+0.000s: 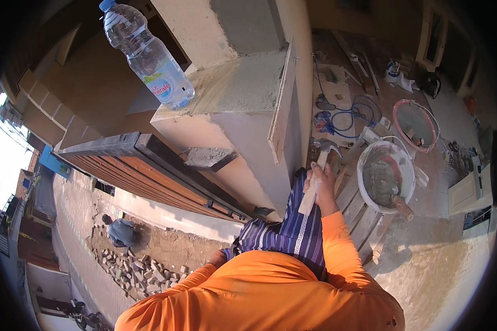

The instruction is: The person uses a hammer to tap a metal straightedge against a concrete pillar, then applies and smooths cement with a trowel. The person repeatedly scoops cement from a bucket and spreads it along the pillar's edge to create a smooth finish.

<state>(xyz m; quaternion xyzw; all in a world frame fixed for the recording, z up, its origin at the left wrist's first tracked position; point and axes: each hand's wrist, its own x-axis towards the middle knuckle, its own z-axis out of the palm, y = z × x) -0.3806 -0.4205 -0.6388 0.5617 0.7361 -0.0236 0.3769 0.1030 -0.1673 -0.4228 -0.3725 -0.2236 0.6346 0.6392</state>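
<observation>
My right hand (321, 183) is closed around the pale wooden handle of a claw hammer (307, 203). The hammer's metal head points away from me, above the striped purple cloth (281, 237) over my legs. Low on the left, my left hand (218, 258) rests beside that cloth; its fingers are mostly hidden. A masonry ledge (237, 88) stands in front of me, with a thin wooden board (280, 105) upright along its right edge. On the ledge's left corner stands a clear plastic bottle (149, 63) with a blue cap.
Right of me, a white bucket (362, 179) holds mortar and a wooden-handled tool (403, 208) on planks. Beyond lie a reddish tub (435, 129) and blue hose (345, 113). A slatted gate (149, 179) is left; far below, a person (121, 231) crouches near bricks (141, 273).
</observation>
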